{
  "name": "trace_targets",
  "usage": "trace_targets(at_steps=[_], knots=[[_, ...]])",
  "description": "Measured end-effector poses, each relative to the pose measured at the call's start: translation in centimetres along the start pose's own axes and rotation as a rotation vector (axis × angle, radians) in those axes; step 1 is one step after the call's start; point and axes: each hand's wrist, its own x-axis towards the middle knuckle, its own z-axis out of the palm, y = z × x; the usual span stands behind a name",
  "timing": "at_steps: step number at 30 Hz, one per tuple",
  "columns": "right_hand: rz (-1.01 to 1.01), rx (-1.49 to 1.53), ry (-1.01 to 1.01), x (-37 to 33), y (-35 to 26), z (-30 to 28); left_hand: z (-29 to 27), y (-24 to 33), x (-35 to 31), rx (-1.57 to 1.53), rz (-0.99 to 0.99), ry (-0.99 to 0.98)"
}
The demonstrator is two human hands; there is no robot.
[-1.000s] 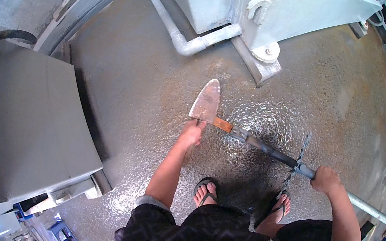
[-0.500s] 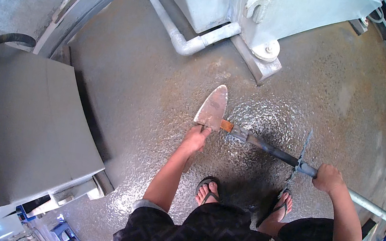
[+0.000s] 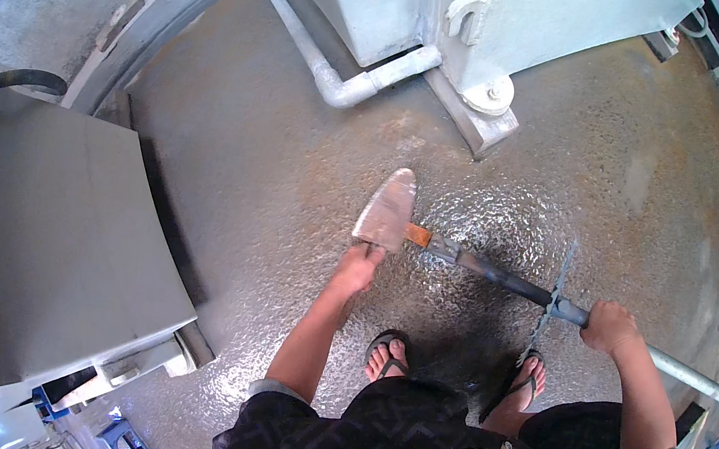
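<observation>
My left hand (image 3: 357,267) is wrapped round the handle of a pointed trowel, which it mostly hides. The trowel's worn, pale reddish blade (image 3: 388,208) points away from me and looks slightly smeared by motion. My right hand (image 3: 611,329) grips a long pole (image 3: 681,373), grey and dark along its shaft, slanting across in front of me. At its left end, the pole has a metal fitting (image 3: 443,247) and a flat orange tip (image 3: 417,235). That tip meets the blade's right edge in the picture. A ragged blue-grey strip (image 3: 553,300) crosses the shaft left of my right hand.
My sandalled feet (image 3: 386,355) stand on wet, rough floor (image 3: 279,203). A large grey box (image 3: 59,245) stands at left. Ahead are a white machine (image 3: 556,31), its foot (image 3: 487,118) and a pale elbow pipe (image 3: 334,86). A blue object (image 3: 126,444) lies at lower left.
My left hand and the trowel have shifted slightly toward me and to the left along the orange tip. The pole and my right hand have moved only a little. Both grips stay closed.
</observation>
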Motion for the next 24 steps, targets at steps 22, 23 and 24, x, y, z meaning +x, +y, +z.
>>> trace_targets(at_steps=[22,23,24], knots=[[-0.022,-0.02,0.093,-0.3,-0.1,-0.3,0.5,3.7,-2.7,0.679,0.023,0.186],[-0.023,-0.034,0.096,-0.5,-0.3,-0.4,0.5,3.6,-2.7,0.686,-0.001,0.205],[-0.024,-0.047,0.098,-0.9,-0.6,-0.4,0.5,3.4,-2.8,0.702,0.009,0.225]])
